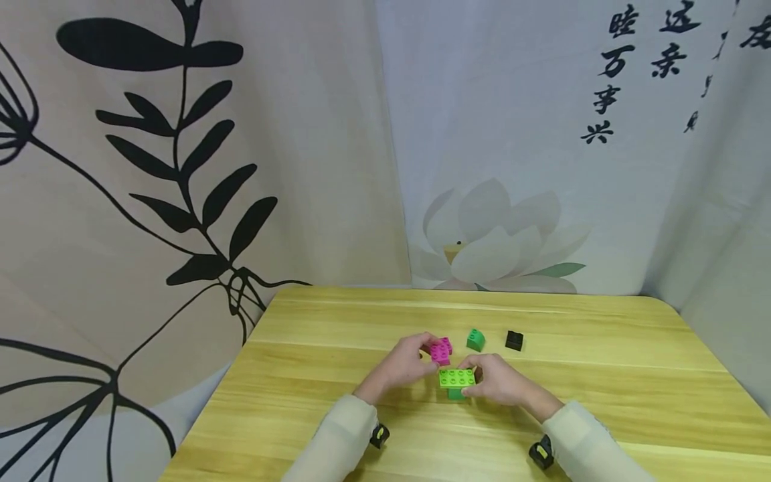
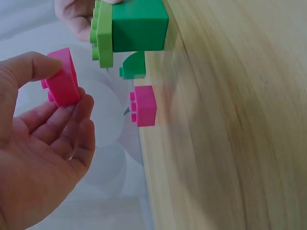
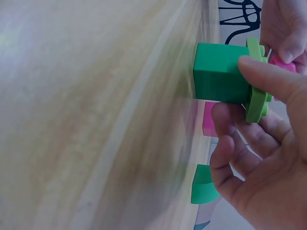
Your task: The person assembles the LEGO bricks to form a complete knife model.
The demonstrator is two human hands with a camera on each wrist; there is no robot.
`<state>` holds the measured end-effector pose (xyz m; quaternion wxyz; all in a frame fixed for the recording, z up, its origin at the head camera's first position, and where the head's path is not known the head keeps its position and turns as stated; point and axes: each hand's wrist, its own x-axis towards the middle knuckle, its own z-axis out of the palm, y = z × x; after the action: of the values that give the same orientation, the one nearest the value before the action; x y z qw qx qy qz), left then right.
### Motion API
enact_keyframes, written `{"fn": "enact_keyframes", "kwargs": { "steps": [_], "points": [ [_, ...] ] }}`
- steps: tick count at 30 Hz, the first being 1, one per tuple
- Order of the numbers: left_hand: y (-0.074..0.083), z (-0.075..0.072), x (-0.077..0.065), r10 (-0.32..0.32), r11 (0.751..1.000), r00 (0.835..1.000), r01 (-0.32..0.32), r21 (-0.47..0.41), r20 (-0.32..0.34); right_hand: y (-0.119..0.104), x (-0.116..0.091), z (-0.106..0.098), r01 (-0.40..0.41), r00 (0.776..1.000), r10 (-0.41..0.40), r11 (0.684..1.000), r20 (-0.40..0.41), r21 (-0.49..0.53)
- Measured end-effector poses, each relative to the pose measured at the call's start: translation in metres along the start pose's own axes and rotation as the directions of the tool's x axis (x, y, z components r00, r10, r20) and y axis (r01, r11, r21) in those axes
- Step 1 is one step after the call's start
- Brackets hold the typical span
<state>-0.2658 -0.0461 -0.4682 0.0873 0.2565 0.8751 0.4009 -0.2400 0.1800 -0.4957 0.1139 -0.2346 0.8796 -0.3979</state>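
My left hand pinches a pink building brick between thumb and fingers, raised above the table. My right hand grips a stack with thumb and fingers at its side: a flat lime-green studded brick on top of a darker green block. The lime brick is wider than the block and overhangs it. The held pink brick is just left of the stack, studs up. Beyond them, a second pink brick stands on the table, partly covered by the held one in the head view.
Farther back on the wooden table stand a green brick with a curved side and a black brick. A printed curtain hangs behind the table's far edge. Dark wrist devices sit under both sleeves.
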Motion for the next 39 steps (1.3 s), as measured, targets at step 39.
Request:
{"fn": "enact_keyframes", "kwargs": {
  "steps": [39],
  "points": [
    [0.01,0.021,-0.008,0.042,0.999,0.997,-0.042,-0.002,0.07,0.006,-0.001,-0.001,0.017,0.999,-0.017,1.0,-0.027,-0.004]
  ]
}}
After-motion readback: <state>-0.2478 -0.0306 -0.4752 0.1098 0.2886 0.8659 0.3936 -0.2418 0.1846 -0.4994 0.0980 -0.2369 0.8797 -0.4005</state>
